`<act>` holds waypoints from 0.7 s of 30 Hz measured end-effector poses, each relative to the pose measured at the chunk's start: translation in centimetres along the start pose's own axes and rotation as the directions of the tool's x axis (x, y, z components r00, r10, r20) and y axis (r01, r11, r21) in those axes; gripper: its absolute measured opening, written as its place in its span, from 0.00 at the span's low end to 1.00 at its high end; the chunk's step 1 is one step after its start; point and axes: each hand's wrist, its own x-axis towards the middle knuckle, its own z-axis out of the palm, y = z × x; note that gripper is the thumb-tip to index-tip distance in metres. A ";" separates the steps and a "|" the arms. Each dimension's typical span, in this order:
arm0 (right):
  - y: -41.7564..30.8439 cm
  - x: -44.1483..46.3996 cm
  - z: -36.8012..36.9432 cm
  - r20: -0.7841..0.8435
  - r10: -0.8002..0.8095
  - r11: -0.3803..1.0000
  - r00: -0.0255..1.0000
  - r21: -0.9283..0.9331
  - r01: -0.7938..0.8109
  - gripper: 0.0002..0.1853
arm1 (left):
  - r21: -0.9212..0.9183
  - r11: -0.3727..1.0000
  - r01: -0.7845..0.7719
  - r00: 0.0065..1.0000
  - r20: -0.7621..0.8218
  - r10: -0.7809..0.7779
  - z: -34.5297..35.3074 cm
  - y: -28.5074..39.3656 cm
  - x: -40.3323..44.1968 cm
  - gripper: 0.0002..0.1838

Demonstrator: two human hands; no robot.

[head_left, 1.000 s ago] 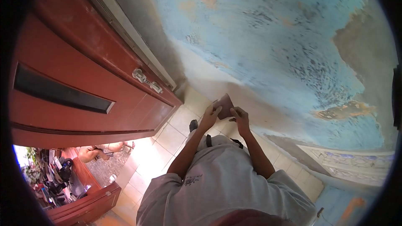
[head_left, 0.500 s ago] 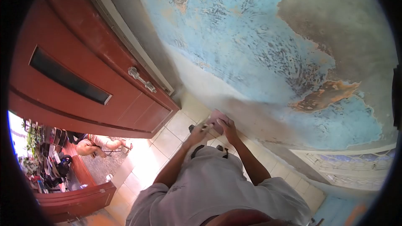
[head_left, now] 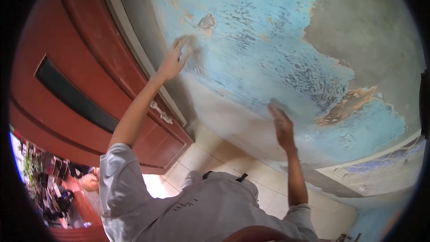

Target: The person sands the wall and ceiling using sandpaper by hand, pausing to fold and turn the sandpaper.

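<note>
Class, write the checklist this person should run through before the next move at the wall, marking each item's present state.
1. Left hand raised in front of the wall's blue paint: ok.
2. Left hand's grip on anything: cannot tell; its fingers are blurred.
3. Right hand touching the wall: cannot tell; contact is unclear.
4. Wall surface even: not ok; paint is broken around the brown patch.
5. Red door open: ok; the outside shows past its edge.

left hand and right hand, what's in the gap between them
In the head view, only wall shows between the left hand and right hand: worn, patchy blue paint, no loose object.
</note>
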 end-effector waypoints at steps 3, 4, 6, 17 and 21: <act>-3.6 2.7 0.0 -0.145 0.115 0.979 0.983 0.182 -0.088 0.20 | 0.230 0.927 -0.297 0.930 -0.150 0.336 -2.8 -3.2 6.0 0.30; -4.5 3.8 0.7 -0.154 0.116 0.982 0.981 0.166 -0.090 0.20 | 0.264 0.894 -0.362 0.892 -0.182 0.414 -3.8 -3.3 7.3 0.30; -6.3 6.6 0.8 -0.116 0.030 0.999 0.993 0.035 -0.027 0.20 | 0.282 0.878 -0.386 0.843 -0.279 0.460 -4.8 -3.9 8.5 0.32; -25.8 26.1 0.2 -0.012 -0.551 0.555 0.835 -0.752 0.356 0.38 | 0.443 0.827 -0.346 0.897 -0.101 0.430 -0.5 -15.3 13.2 0.38; -28.0 33.0 -0.3 -0.029 -0.710 0.318 0.704 -0.905 0.283 0.39 | 0.424 0.830 -0.364 0.877 -0.145 0.459 1.1 -16.5 13.6 0.39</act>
